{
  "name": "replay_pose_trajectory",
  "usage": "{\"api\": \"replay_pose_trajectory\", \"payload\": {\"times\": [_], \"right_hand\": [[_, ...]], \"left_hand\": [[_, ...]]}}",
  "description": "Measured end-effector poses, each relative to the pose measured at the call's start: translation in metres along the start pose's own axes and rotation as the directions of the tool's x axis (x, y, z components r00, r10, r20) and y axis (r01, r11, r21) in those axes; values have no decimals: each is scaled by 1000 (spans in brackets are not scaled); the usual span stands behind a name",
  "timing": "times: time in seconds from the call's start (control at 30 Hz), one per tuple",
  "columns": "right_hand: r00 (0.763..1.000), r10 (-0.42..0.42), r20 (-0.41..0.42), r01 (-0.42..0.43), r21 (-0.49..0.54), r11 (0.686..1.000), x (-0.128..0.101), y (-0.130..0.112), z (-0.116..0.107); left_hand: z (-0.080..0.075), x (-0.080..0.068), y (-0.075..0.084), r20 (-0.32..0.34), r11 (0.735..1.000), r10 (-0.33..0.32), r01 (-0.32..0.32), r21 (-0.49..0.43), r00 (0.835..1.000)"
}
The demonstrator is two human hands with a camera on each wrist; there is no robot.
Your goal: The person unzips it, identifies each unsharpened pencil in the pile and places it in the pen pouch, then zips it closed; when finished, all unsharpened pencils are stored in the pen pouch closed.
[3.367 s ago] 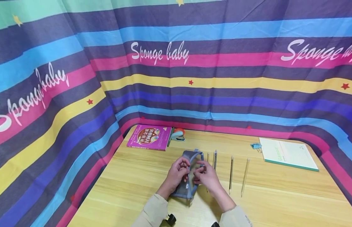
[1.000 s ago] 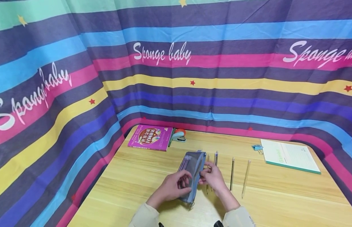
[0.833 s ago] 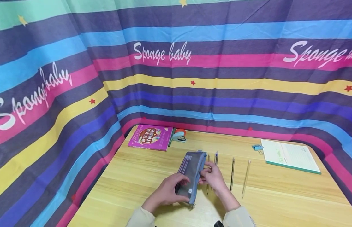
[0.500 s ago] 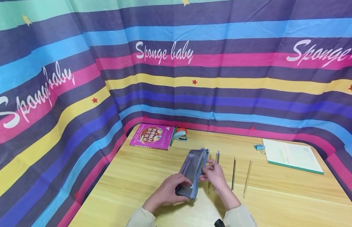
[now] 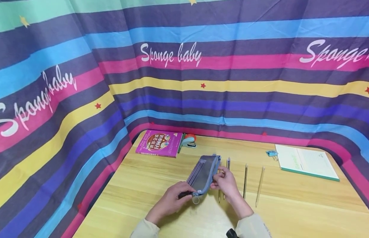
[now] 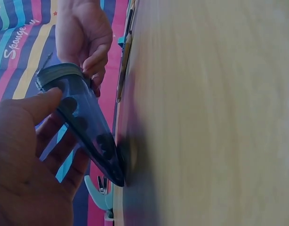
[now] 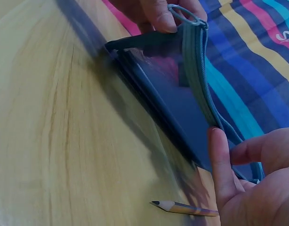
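Observation:
A grey-blue see-through pencil case (image 5: 203, 173) stands tilted on the table, with several slim pencil-like lines showing through its far left part. My left hand (image 5: 172, 199) grips its near end, thumb (image 6: 43, 103) on the end panel and fingers behind. A ring hangs from the zipper (image 7: 195, 70) at that end. My right hand (image 5: 227, 185) pinches the zipper edge along the right side; in the right wrist view, the two edges part near these fingers. Just right of the case, partly behind my right hand, lie pencils (image 5: 228, 164).
Farther right are a dark pencil (image 5: 245, 178) and a pale pencil (image 5: 260, 186). A purple book (image 5: 160, 143), a stapler (image 5: 189, 142) and an orange round item (image 5: 190, 136) lie at the back left. A blue binder clip (image 5: 272, 153) and a notepad (image 5: 306, 162) lie at the back right.
Both hands were at the case's wide-parted zipper; its sides now stand closer together. My left hand has slid to the near end and grips it. The case leans further right.

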State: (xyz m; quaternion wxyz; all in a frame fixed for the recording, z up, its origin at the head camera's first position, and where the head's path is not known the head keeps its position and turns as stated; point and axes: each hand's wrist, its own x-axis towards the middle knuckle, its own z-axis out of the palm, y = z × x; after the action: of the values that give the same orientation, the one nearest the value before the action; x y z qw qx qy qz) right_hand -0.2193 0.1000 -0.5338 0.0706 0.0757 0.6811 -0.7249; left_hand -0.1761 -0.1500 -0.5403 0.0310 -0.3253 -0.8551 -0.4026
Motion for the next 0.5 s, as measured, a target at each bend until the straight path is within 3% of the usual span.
{"api": "replay_pose_trajectory", "payload": {"times": [0.17,0.33,0.5], "right_hand": [[1000,-3,3,3,-15,1000,1,-1,-1],[1000,-4,-10,4,-38,999,0,-1,-2],[996,-40,-74,32,-97,995,-6,0,-4]], "left_hand": [[-3,2,-1,-19,999,-52,52,-16,998],[-3,2,-3,-53,998,-62,61,-25,997],[-2,0,-5,-88,999,-47,45,-24,995]]}}
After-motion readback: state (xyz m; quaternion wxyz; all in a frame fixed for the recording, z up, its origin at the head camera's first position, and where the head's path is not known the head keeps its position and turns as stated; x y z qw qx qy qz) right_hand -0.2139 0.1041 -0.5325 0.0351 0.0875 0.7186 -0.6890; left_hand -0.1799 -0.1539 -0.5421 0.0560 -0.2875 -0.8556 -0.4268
